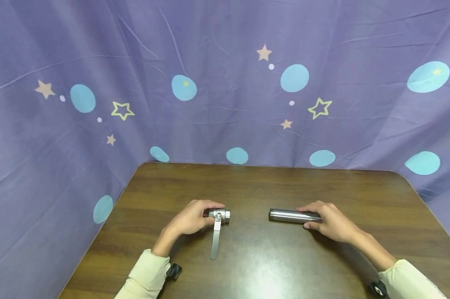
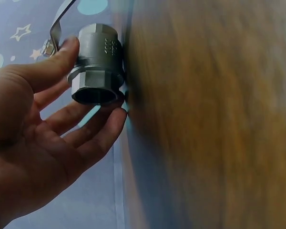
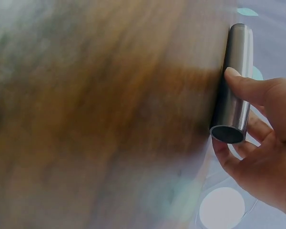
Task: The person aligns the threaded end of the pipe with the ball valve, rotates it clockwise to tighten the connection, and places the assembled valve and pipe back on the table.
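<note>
On the left of the table, my left hand [image 1: 192,216] holds a metal ball valve [image 1: 223,214] between thumb and fingers. The valve's flat lever handle [image 1: 215,241] points toward me. In the left wrist view, the thumb presses one side of the valve body [image 2: 100,50], and its hex end with a dark opening faces the camera. Over to the right, my right hand [image 1: 335,223] grips one end of a shiny steel pipe [image 1: 286,215] lying along the tabletop. The pipe [image 3: 238,59] shows its hollow end in the right wrist view, with the thumb across its side. Valve and pipe are apart.
The brown wooden table [image 1: 247,187] has rounded far corners. A purple curtain [image 1: 225,112] with stars and blue spots hangs behind it and along the left. Bright light reflects off the table's near middle. Each sleeve has a dark device near the wrist.
</note>
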Action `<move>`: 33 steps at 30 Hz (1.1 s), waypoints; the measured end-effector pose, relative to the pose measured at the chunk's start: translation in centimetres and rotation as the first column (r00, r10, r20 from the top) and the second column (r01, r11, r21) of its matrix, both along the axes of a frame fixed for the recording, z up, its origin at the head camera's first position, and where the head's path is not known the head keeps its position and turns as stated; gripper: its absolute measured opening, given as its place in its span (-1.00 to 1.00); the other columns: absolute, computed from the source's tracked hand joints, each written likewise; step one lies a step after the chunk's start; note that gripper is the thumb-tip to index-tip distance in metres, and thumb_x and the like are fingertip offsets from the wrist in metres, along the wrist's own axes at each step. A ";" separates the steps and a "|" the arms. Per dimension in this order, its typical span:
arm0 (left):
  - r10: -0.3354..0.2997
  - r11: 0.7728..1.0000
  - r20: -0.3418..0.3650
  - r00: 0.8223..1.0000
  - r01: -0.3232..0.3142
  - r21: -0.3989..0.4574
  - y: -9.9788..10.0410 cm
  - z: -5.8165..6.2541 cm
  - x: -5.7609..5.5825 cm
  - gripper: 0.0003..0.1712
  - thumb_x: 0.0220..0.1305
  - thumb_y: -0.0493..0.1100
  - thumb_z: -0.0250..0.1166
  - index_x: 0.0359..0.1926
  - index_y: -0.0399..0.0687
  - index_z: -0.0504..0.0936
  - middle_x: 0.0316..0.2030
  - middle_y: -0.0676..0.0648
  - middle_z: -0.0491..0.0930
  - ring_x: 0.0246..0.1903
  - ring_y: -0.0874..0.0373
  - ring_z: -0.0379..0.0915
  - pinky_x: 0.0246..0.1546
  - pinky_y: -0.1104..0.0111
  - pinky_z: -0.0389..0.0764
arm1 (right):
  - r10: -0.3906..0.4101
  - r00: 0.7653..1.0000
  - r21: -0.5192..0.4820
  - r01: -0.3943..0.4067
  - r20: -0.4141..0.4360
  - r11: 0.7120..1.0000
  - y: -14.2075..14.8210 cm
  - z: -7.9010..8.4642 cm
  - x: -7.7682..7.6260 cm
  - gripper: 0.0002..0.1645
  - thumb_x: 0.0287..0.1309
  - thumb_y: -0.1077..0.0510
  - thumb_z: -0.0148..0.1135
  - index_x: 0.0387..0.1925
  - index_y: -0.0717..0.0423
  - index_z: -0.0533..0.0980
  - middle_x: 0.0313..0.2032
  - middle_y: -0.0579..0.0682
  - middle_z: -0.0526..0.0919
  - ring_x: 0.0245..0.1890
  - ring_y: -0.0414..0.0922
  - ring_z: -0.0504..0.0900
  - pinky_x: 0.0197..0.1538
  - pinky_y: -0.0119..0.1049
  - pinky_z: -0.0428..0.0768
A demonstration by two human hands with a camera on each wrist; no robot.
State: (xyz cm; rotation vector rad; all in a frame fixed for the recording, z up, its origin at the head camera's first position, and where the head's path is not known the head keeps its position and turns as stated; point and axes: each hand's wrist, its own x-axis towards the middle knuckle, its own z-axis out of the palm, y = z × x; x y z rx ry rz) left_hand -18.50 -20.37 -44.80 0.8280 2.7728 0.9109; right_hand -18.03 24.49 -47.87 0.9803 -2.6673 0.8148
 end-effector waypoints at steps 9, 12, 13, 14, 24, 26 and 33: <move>0.029 0.999 -0.003 1.000 -0.029 -0.031 0.8 0.5 0.2 -0.56 0.40 -0.28 0.41 0.27 -0.13 0.71 0.05 -0.07 0.80 -0.16 0.20 0.55 -0.06 0.32 0.64 | -0.014 1.000 -0.027 0.014 0.010 1.000 -0.2 0.5 0.0 -0.45 0.02 0.27 0.65 0.11 0.09 0.74 -0.06 -0.06 0.85 -0.16 -0.27 0.72 -0.11 -0.24 0.76; 0.029 0.999 -0.016 0.999 -0.029 -0.022 0.9 0.7 0.3 -0.58 0.42 -0.26 0.40 0.26 -0.13 0.72 0.02 -0.06 0.79 -0.14 0.20 0.57 -0.06 0.33 0.63 | -0.023 0.999 -0.051 0.025 0.045 0.998 -0.2 0.7 0.0 -0.45 0.06 0.30 0.62 0.14 0.14 0.73 -0.04 -0.05 0.85 -0.16 -0.31 0.69 -0.14 -0.32 0.74; 0.027 1.000 -0.023 0.999 -0.028 -0.012 1.0 0.8 0.4 -0.59 0.42 -0.26 0.40 0.26 -0.13 0.72 0.02 -0.06 0.79 -0.12 0.19 0.58 -0.05 0.32 0.64 | -0.030 0.998 -0.058 0.033 0.056 0.998 -0.2 0.8 0.1 -0.45 0.07 0.30 0.61 0.15 0.14 0.73 -0.03 -0.06 0.85 -0.15 -0.32 0.69 -0.13 -0.34 0.74; 0.027 1.000 -0.032 0.999 -0.027 -0.002 1.0 0.8 0.4 -0.59 0.42 -0.26 0.40 0.25 -0.14 0.72 0.02 -0.07 0.79 -0.10 0.18 0.60 -0.03 0.31 0.65 | -0.037 0.997 -0.068 0.041 0.064 0.997 -0.2 0.8 0.1 -0.46 0.07 0.30 0.60 0.15 0.14 0.73 -0.02 -0.05 0.85 -0.12 -0.31 0.70 -0.12 -0.35 0.75; 0.065 0.974 0.038 0.997 -0.072 0.216 1.7 1.5 0.6 -0.54 0.33 -0.37 0.43 0.25 -0.21 0.71 0.09 -0.19 0.74 -0.11 0.16 0.59 -0.10 0.39 0.71 | -0.147 0.986 -0.197 0.161 0.084 0.967 0.0 1.5 0.9 -0.52 0.03 0.29 0.64 0.06 0.15 0.78 -0.03 0.01 0.86 -0.07 -0.42 0.70 -0.04 -0.65 0.59; 0.069 0.955 0.082 0.994 -0.090 0.283 1.9 1.6 0.5 -0.54 0.34 -0.40 0.42 0.25 -0.23 0.70 0.13 -0.25 0.71 -0.10 0.15 0.64 -0.10 0.39 0.78 | -0.156 0.983 -0.231 0.175 0.096 0.957 0.0 1.6 1.0 -0.53 0.05 0.28 0.64 0.06 0.17 0.78 -0.04 0.03 0.86 -0.05 -0.46 0.68 -0.02 -0.71 0.55; 0.020 0.833 0.249 0.968 -0.153 0.531 2.4 2.2 0.2 -0.51 0.36 -0.53 0.29 0.30 -0.41 0.62 0.17 -0.44 0.60 -0.13 0.09 0.73 -0.01 0.22 0.85 | -0.137 0.978 -0.364 0.187 0.158 0.913 -0.1 2.1 1.2 -0.53 0.11 0.33 0.60 0.10 0.23 0.75 -0.01 0.11 0.85 -0.04 -0.51 0.67 -0.05 -0.69 0.60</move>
